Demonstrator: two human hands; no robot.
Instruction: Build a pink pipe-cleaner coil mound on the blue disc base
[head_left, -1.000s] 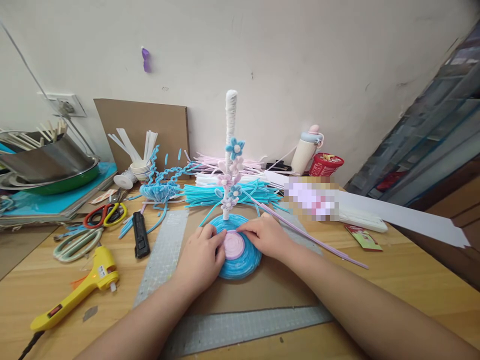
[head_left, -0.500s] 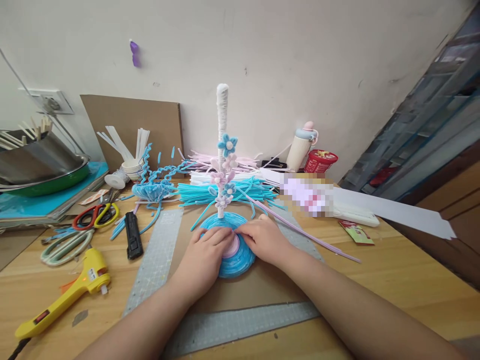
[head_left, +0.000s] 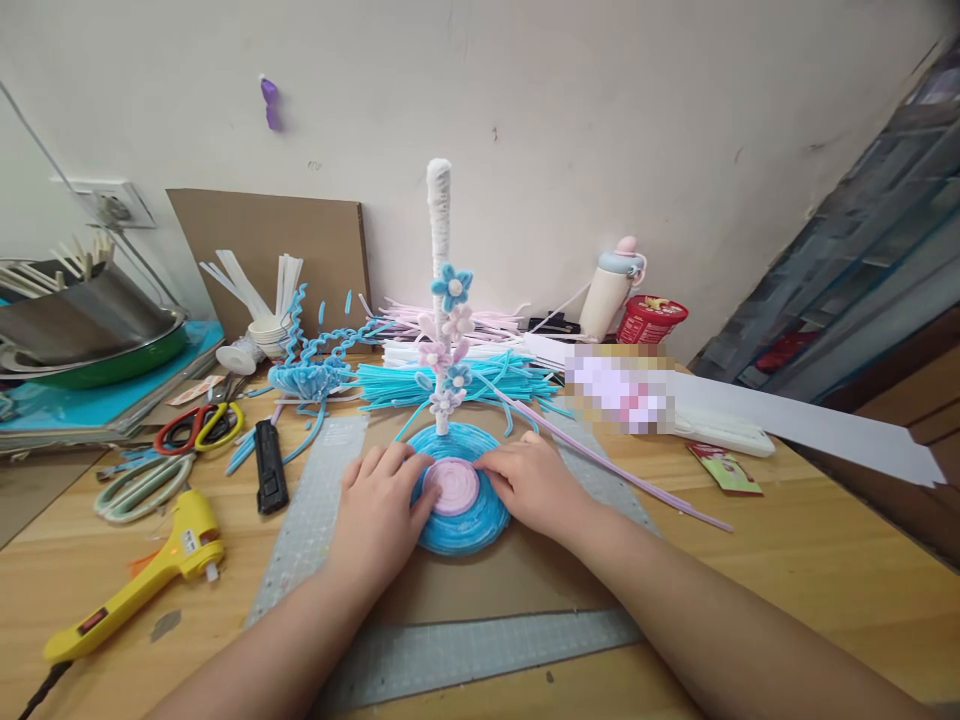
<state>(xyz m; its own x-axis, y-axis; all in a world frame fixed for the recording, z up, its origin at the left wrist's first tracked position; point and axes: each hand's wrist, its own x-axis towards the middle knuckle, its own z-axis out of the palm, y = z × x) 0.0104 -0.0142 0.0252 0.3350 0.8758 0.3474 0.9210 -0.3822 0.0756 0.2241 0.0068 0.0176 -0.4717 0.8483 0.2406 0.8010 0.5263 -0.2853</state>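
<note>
A round blue base (head_left: 461, 540) wound from fuzzy pipe cleaners lies on brown cardboard (head_left: 517, 590). On its front part sits a flat pink pipe-cleaner disc (head_left: 454, 488). From the back of the base rises an upright white wrapped stem (head_left: 440, 220), with blue, pink and lilac flowers (head_left: 452, 288) along its lower half. My left hand (head_left: 382, 510) rests on the left of the base, fingers spread, thumb at the disc's left edge. My right hand (head_left: 532, 480) has thumb and forefinger closed at the disc's upper right edge.
Bundles of turquoise pipe cleaners (head_left: 457, 385) lie behind the stem. Left are a yellow glue gun (head_left: 180, 545), scissors (head_left: 199, 430), a black cutter (head_left: 270, 468) and a steel pot (head_left: 75, 310). A bottle (head_left: 606, 295) and red tub (head_left: 651, 320) stand back right.
My left hand has drawn back leftward off the pink disc, uncovering it, and its fingers have spread. My right hand stays at the disc's edge. The view has shifted slightly.
</note>
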